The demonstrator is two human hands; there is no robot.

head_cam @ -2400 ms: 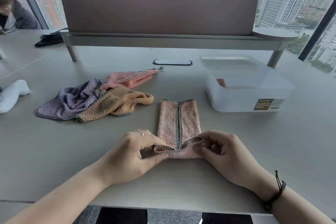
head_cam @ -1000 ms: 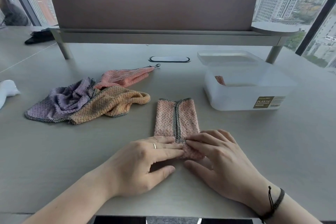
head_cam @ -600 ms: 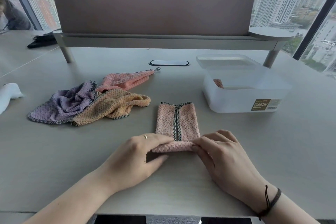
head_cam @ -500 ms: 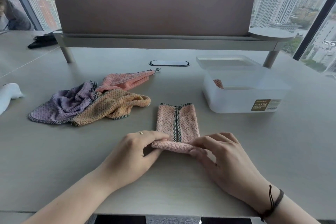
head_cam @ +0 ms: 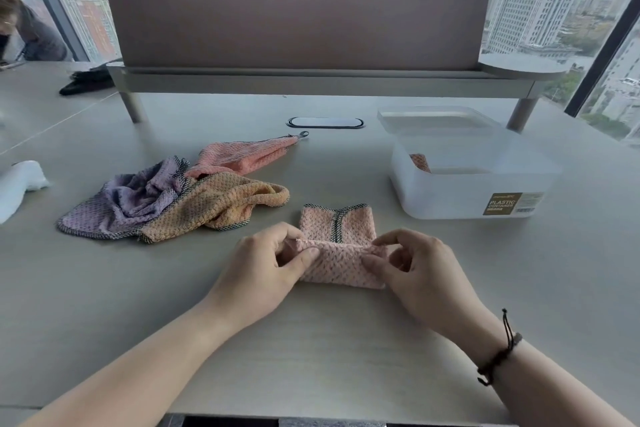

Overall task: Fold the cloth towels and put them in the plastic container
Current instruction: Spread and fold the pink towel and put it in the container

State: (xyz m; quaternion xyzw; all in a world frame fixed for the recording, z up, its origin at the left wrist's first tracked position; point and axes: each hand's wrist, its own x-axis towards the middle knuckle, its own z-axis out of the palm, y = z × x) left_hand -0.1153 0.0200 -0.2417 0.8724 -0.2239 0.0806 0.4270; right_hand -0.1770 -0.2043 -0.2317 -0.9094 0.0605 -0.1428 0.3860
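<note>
A pink towel (head_cam: pixel 337 255) with a dark checked hem lies folded into a narrow strip in front of me, its near end doubled over away from me. My left hand (head_cam: pixel 268 262) pinches the left end of that fold and my right hand (head_cam: pixel 414 267) pinches the right end. The translucent plastic container (head_cam: pixel 446 196) stands open to the right of the towel, with a folded pink towel (head_cam: pixel 419 161) inside. To the left lie crumpled purple (head_cam: pixel 131 201), orange (head_cam: pixel 214 206) and pink (head_cam: pixel 242 156) towels.
A desk divider on a raised shelf (head_cam: pixel 298 74) crosses the far side of the table. A cable grommet (head_cam: pixel 325 122) sits in front of it. A white object (head_cam: pixel 19 180) lies at the left edge. A person (head_cam: pixel 24 35) sits at far left, by a black item (head_cam: pixel 86 80).
Both hands pressed the near end flat, then took hold of it again. The doubled-over part has travelled farther up the strip, leaving less of the hemmed strip showing.
</note>
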